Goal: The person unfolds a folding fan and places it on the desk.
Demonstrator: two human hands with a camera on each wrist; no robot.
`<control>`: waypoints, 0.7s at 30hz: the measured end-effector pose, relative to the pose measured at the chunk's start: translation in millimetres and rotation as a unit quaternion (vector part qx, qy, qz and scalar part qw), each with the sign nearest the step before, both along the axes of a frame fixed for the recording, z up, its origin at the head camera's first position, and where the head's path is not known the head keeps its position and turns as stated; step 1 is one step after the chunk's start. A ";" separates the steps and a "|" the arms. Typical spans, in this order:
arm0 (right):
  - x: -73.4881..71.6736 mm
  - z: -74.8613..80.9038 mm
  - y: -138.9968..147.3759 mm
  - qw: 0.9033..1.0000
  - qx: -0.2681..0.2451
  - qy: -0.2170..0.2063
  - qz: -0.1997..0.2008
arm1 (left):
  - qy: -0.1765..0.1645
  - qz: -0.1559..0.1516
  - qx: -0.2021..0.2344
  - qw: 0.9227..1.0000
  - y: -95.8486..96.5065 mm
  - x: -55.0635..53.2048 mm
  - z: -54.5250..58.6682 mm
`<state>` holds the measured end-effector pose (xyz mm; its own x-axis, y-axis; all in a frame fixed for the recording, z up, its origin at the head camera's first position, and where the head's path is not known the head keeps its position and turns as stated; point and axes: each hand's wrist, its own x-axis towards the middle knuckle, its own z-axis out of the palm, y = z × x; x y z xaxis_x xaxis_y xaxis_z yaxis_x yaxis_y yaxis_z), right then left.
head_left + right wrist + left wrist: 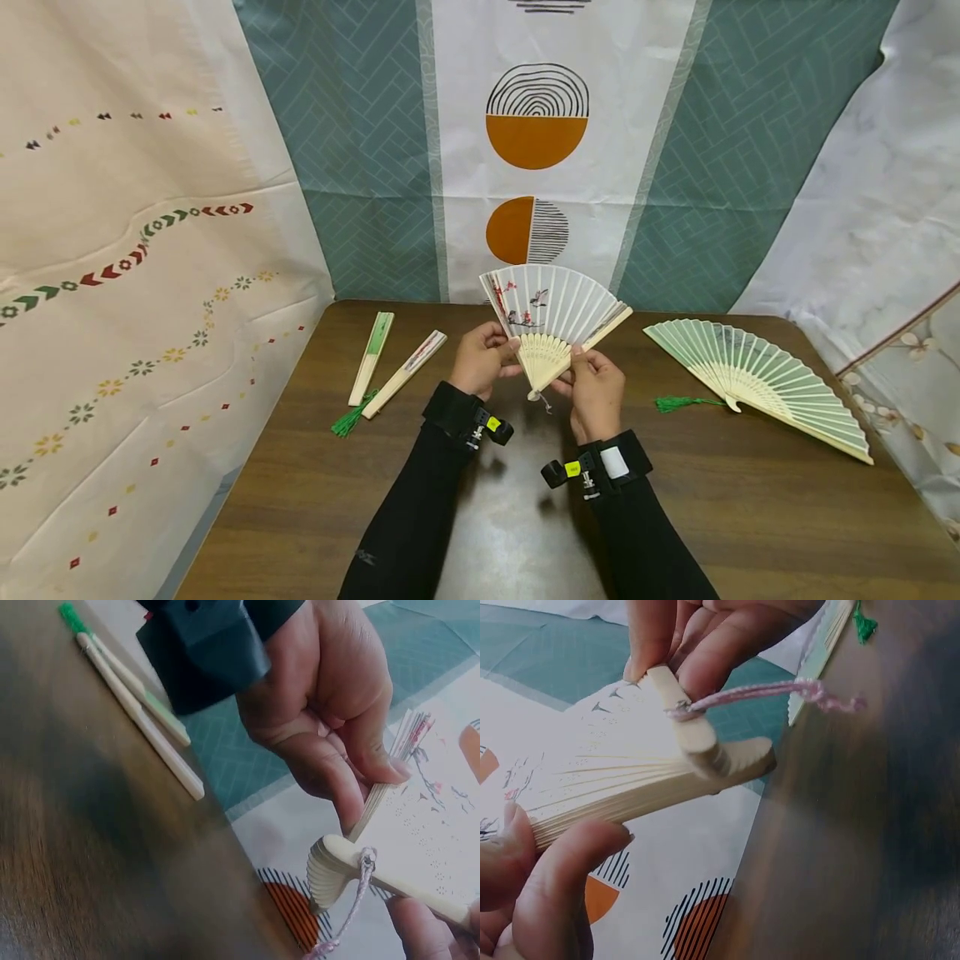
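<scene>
A white folding fan with red blossoms and a bird is spread partway above the table, its pale ribs meeting at a pivot that points down. My left hand pinches the stacked ribs at its left side between thumb and fingers. On the other side my right hand pinches the right outer rib. In the left wrist view a pinkish cord hangs from the pivot end. The left-hand ribs are still bunched together in the right wrist view, while the right part is fanned out.
An open green folding fan with a green tassel lies on the table at the right. At the left lie two closed fans, one green-topped and one white-topped, beside another green tassel. Patterned cloth hangs behind.
</scene>
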<state>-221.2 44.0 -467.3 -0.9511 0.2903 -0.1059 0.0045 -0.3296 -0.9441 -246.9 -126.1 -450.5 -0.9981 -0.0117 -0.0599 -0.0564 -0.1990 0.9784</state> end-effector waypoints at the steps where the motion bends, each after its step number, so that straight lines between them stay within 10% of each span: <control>1: -0.1 -0.3 0.0 1.000 -0.004 -0.001 -0.003 | 0.000 0.002 0.006 1.000 0.0 0.5 -0.4; 21: -1.4 0.7 3.2 0.998 -0.053 0.004 -0.032 | -0.013 0.034 0.087 0.996 5.0 -0.8 -0.1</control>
<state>-222.7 47.2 -466.6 -0.9317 0.3387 -0.1314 -0.0274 -0.4263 -0.9042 -247.7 -121.1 -450.6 -0.9935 -0.0670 -0.0920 -0.0609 -0.3701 0.9270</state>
